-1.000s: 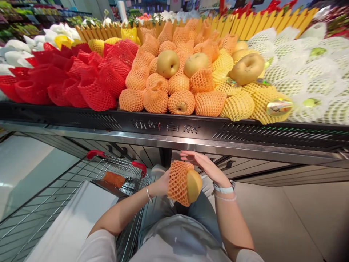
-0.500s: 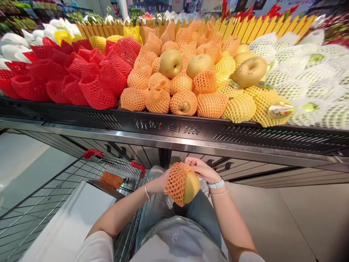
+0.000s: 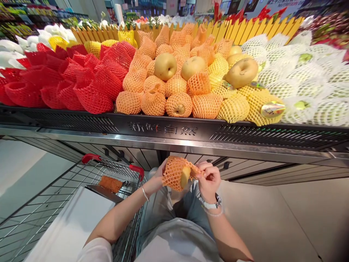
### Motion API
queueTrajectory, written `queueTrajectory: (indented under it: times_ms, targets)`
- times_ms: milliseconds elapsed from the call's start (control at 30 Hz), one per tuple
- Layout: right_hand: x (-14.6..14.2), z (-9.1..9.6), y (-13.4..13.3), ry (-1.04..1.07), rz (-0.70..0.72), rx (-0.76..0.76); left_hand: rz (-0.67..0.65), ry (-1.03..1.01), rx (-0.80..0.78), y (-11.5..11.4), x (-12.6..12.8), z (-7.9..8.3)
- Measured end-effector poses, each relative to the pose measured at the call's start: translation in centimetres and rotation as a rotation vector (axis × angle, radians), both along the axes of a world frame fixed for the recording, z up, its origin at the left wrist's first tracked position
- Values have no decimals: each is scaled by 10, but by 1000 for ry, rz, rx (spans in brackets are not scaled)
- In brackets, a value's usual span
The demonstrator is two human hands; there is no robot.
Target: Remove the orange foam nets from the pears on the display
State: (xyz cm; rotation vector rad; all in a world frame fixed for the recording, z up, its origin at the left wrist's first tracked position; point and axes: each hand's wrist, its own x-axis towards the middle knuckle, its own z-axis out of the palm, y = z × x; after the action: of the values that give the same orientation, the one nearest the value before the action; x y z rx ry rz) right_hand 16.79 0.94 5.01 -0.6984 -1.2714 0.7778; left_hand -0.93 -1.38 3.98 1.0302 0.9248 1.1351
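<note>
A round yellow-brown pear (image 3: 185, 177) shows through the opening of an orange foam net sleeve (image 3: 174, 174) that covers most of it. My left hand (image 3: 160, 171) grips the sleeved pear from its left side; the fingers are mostly hidden behind the net. With bent, pinched fingers, my right hand (image 3: 209, 178) holds the sleeve's edge and stretches it out to the right. Both hands are in front of my lap, below the metal edge of the fruit display.
Ahead is a black display tray (image 3: 163, 127) of fruit in red, orange, yellow and white nets. Bare pears (image 3: 165, 66) lie on top. At left stands a shopping cart (image 3: 109, 160) holding a white box (image 3: 73, 218) and an orange net piece (image 3: 110, 183).
My right hand has drawn the sleeve's edge out to the right. The net now covers more of the pear, and both hands have risen slightly.
</note>
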Motion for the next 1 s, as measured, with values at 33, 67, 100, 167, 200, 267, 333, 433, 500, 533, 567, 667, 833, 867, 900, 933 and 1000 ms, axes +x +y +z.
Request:
queueTrajectory:
  times_ms: [33,67,100,167,200,267,333,433,500,533,567,667,833,867,900,933,1000]
  targets:
    - [0,2,-4,-26,-15,-21,18,-23,-14,-2,-1,3]
    - [1,4,-6,-56,-2,-57,38,-45,-21,-2,-1,5]
    - [3,7,-6,-97,32,-91,53,-61,-19,-2,-2,7]
    - [9,15,0,-202,144,-125,63,-69,13,0,-2,10]
    - [12,19,4,-250,216,-133,57,-67,29,1,-1,11]
    - [20,28,15,-337,380,-170,29,-57,36,4,-1,12]
    - [25,36,24,-432,512,-216,-21,-46,25,4,-1,14]
    - [30,44,31,-552,532,-223,-101,-20,12,4,-1,15]
    - [33,48,34,-580,531,-218,-118,23,8,4,-1,14]
    - [34,49,34,-598,542,-218,-116,46,7,4,-1,12]
    - [35,50,35,-620,554,-219,-113,63,8,5,-1,10]
    - [36,52,35,-647,551,-199,-92,65,-12,9,0,2]
    - [34,45,22,-546,493,-115,-41,-35,-113,10,-1,-2]
    - [34,41,18,-537,463,-95,-42,-69,-137,10,-2,-1]
    - [33,37,15,-530,425,-74,-47,-106,-163,10,-3,0]
    - [33,33,13,-521,380,-54,-54,-141,-192,9,-5,1]
    - [32,23,12,-476,253,-31,-60,-202,-252,8,-7,1]
